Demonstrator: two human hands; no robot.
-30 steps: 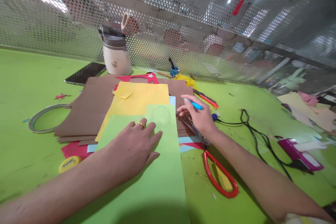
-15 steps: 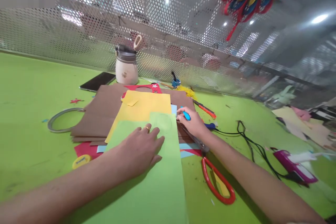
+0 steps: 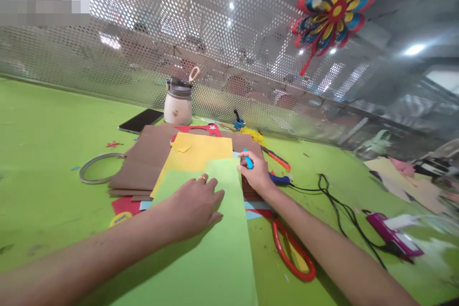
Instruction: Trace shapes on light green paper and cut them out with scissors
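My left hand lies with its fingers apart on a large green paper sheet, a ring on one finger. My right hand is closed in a pinch around a short blue pen-like stick, whose lower end is hidden by the fingers. It rests at the right edge of a smaller pale green paper piece, which lies on the sheet's top right corner. Beneath are a yellow sheet and brown paper. Red-handled scissors lie partly under my right forearm.
A white jar and a phone stand and lie at the back, before a perforated metal screen. A grey tape ring is at left. Black cable and a purple power strip lie at right.
The view has shifted slightly, so the jar and screen appear lower. My right fingers and the blue stick now stand more upright at the pale piece's edge. My left hand stays on the green sheet.
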